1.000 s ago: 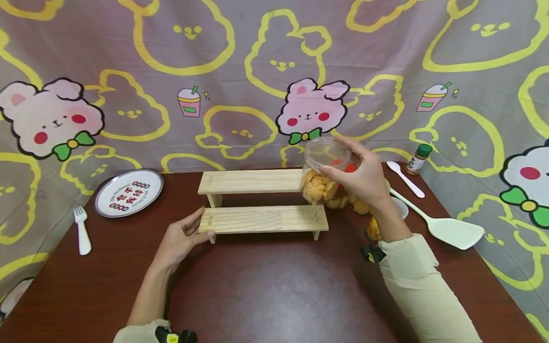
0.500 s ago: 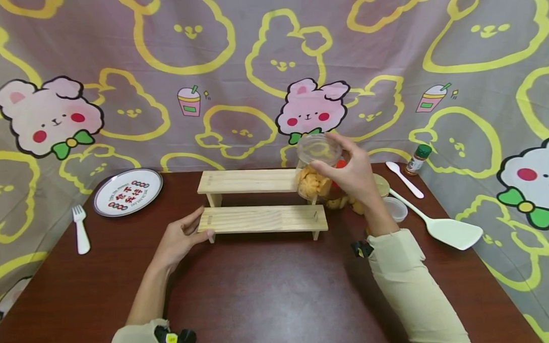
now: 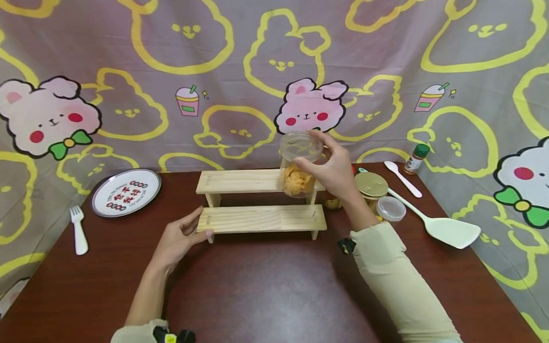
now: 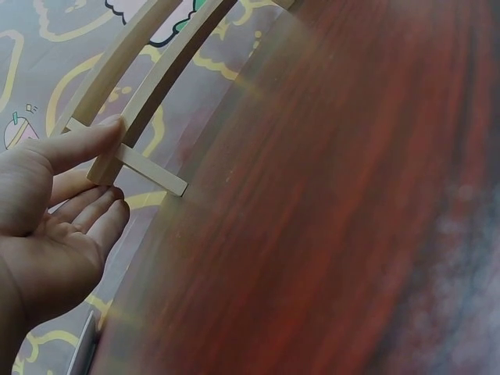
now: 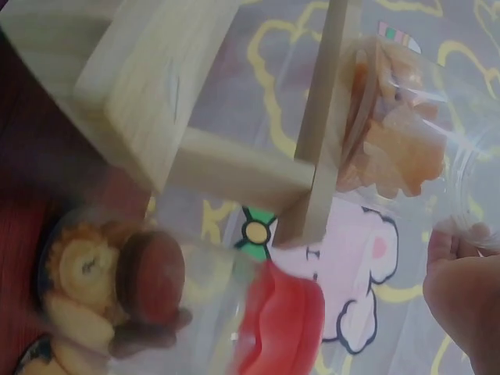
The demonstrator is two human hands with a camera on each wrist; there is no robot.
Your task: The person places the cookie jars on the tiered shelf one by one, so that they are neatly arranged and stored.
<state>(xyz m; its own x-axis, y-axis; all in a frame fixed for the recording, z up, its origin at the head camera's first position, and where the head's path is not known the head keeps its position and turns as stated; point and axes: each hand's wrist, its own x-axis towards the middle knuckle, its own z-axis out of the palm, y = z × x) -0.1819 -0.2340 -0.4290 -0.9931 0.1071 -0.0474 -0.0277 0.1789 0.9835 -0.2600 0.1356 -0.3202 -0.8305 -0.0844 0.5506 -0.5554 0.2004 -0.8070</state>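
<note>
Snacks (image 3: 295,182), orange and packed in a clear jar (image 3: 297,164), are held at the right end of the upper shelf (image 3: 240,181) of a wooden rack (image 3: 214,200) by the right hand (image 3: 332,169), its top being gripped (whether the board is touched cannot be told). The lower shelf's (image 3: 261,219) left end is pinched by the left hand (image 3: 174,243).

Home-style tabletop set: cartoon-print curtain (image 3: 235,84) behind dark table (image 3: 261,298), plate (image 3: 127,193), fork (image 3: 79,233), spatula (image 3: 452,231)
</note>
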